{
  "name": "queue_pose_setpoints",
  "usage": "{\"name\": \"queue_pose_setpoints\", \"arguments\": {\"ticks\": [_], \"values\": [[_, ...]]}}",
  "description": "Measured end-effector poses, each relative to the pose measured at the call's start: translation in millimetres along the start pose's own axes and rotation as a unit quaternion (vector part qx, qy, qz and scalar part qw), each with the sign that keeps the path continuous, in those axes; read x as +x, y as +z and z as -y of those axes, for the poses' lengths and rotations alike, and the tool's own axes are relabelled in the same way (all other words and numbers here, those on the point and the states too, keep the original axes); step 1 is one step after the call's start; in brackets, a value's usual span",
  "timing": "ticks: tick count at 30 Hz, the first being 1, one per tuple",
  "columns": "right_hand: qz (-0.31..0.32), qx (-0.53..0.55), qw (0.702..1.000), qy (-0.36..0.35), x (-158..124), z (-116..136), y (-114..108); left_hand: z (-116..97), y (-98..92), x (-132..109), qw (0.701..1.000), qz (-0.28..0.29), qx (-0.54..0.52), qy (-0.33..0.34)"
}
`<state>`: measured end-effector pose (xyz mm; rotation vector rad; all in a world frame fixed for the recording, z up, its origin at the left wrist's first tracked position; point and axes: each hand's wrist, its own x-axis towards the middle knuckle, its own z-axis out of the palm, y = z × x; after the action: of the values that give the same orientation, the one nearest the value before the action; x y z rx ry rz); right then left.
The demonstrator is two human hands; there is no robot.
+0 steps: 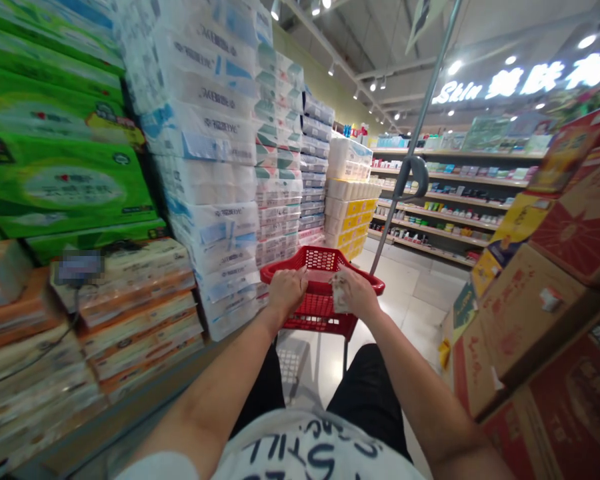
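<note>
Left hand point(286, 292) closed on rim of red shopping basket point(320, 308); right hand point(356, 295) closed over pale crumpled item point(341, 295), partly hidden, unidentifiable.

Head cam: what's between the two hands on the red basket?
Head view: a stretch of red basket rim, and a small pale packet gripped by the right hand, facing the left hand.

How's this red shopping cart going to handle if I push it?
The red plastic shopping cart probably feels light: its mesh basket looks thin, on a slender metal frame. It likely rolls easily, though the wheels are out of view. The narrow base may make it tippy if shoved.
</note>
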<state>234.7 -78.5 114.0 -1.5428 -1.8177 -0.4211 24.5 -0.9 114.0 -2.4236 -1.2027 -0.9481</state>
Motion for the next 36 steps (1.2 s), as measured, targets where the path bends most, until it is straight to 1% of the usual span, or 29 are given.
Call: {"name": "queue_pose_setpoints", "arguments": {"ticks": [2,3,4,5,7,9,10,12,15,18,20,21,22,23,25,26,27,28,30,31,32,34,36], "values": [[-0.075,0.017,0.994,0.08,-0.2,-18.6,-3.0,-3.0,0.8,0.7,1.0,-0.008,0.008,-0.008],[-0.101,0.02,0.989,0.106,-0.5,-24.8,-3.9,-4.6,1.1,1.1,1.0,-0.011,0.011,-0.008],[-0.109,0.021,0.987,0.117,-0.8,-28.7,-4.5,-6.3,1.5,1.3,1.0,-0.016,0.013,-0.008],[-0.095,0.02,0.989,0.116,-1.3,-30.4,-5.1,-7.7,1.9,1.3,1.0,-0.02,0.013,-0.008],[-0.033,0.001,0.995,0.094,-2.5,-28.0,-6.7,-9.8,2.9,0.9,0.999,-0.028,0.013,-0.007],[0.024,-0.043,0.996,0.075,-4.3,-20.8,-9.2,-10.3,3.9,0.1,0.999,-0.035,0.012,-0.005],[0.038,-0.068,0.994,0.07,-5.1,-16.5,-10.7,-9.8,4.3,-0.3,0.999,-0.036,0.011,-0.005],[0.047,-0.109,0.991,0.062,-6.1,-7.7,-13.3,-7.1,4.7,-1.4,0.999,-0.035,0.012,-0.006],[0.062,-0.141,0.987,0.053,-2.8,2.6,-15.4,2.0,3.8,-4.4,0.999,-0.034,0.017,-0.008],[0.115,-0.127,0.982,0.073,8.5,7.1,-17.0,15.7,0.1,-9.0,1.0,-0.028,0.011,-0.004],[0.168,-0.082,0.978,0.096,19.1,6.6,-19.0,25.6,-3.5,-11.7,1.0,-0.027,0.001,0.005],[0.182,-0.055,0.975,0.111,24.5,5.9,-20.1,30.3,-5.2,-12.6,1.0,-0.028,-0.005,0.011],[0.177,-0.034,0.975,0.127,29.6,5.2,-21.2,34.6,-6.8,-13.1,0.999,-0.029,-0.011,0.016],[0.154,-0.022,0.978,0.14,34.0,5.1,-22.1,38.4,-8.0,-13.0,0.999,-0.032,-0.017,0.018],[0.072,-0.028,0.986,0.146,39.4,8.0,-22.6,44.7,-9.0,-11.5,0.999,-0.037,-0.031,0.016],[0.046,-0.043,0.989,0.137,39.9,11.5,-22.1,47.2,-8.9,-10.3,0.998,-0.038,-0.037,0.015],[0.051,-0.058,0.989,0.124,38.8,16.4,-21.4,49.4,-8.4,-8.8,0.998,-0.039,-0.042,0.015],[0.083,-0.071,0.987,0.114,36.0,22.5,-20.5,51.5,-7.6,-7.3,0.998,-0.039,-0.047,0.015],[0.179,-0.09,0.974,0.101,26.2,36.7,-19.5,55.5,-5.7,-4.4,0.998,-0.035,-0.05,0.011],[0.21,-0.099,0.968,0.091,20.0,43.8,-19.7,57.5,-4.9,-3.3,0.998,-0.033,-0.05,0.008],[0.223,-0.107,0.966,0.076,13.8,50.2,-20.6,59.3,-4.2,-2.4,0.998,-0.031,-0.048,0.004],[0.208,-0.121,0.97,0.034,3.6,59.6,-23.8,61.0,-3.9,-1.4,0.999,-0.026,-0.044,-0.007],[0.208,-0.131,0.969,0.015,0.0,63.4,-27.9,56.9,-5.7,-1.1,0.998,-0.036,-0.036,-0.025]]}}
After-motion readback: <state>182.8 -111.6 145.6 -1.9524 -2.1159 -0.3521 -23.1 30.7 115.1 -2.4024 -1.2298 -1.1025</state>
